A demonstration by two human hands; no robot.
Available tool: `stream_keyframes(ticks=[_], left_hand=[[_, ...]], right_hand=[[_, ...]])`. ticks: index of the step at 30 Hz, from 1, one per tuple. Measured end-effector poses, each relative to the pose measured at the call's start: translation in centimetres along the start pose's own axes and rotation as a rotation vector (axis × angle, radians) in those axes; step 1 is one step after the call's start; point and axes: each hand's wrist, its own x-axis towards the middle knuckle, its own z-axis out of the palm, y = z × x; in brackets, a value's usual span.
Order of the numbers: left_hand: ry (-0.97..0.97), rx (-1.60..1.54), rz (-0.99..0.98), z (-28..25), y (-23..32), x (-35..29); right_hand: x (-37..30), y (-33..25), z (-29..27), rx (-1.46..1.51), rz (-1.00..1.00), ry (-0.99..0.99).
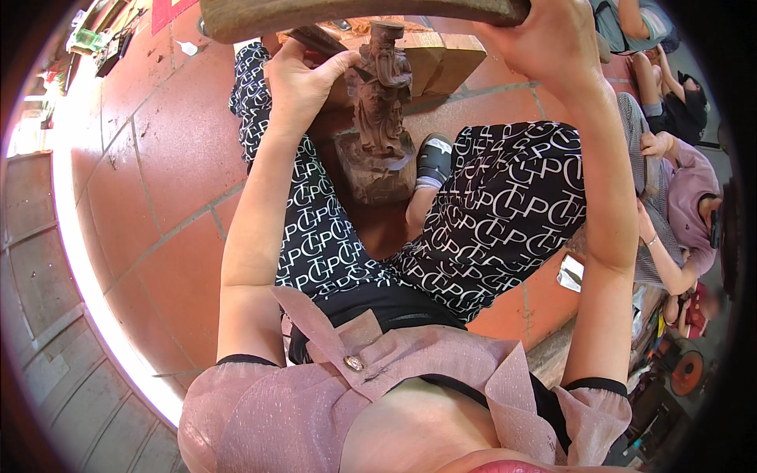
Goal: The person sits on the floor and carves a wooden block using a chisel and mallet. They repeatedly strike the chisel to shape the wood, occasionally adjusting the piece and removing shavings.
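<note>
Pink top [252, 418] nearest the cam, then R hand [544, 43] gripping a curved wooden club [363, 14] by its R end. L hand [303, 87] is clamped on a dark tool [315, 39], thumb rt by the carved wooden statue [381, 94]; can't tell if the tip's touching. Statue's upright on a wood base [377, 177] btwn legs in patterned pants [512, 213]. Timber block [453, 67] just behind, ppl [694, 189] off to the R.
</note>
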Motion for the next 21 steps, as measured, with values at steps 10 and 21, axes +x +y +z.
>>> stream_keyframes(ticks=[10, 21], left_hand=[[-0.056, 0.072, 0.001, 0.3, -0.5, 0.4], [-0.054, 0.264, 0.108, 1.5, 1.4, 0.4]], right_hand=[[-0.5, 1.3, 1.3, 0.013, -0.043, 0.058], [-0.7, 0.8, 2.5, 0.339, 0.146, 0.030]])
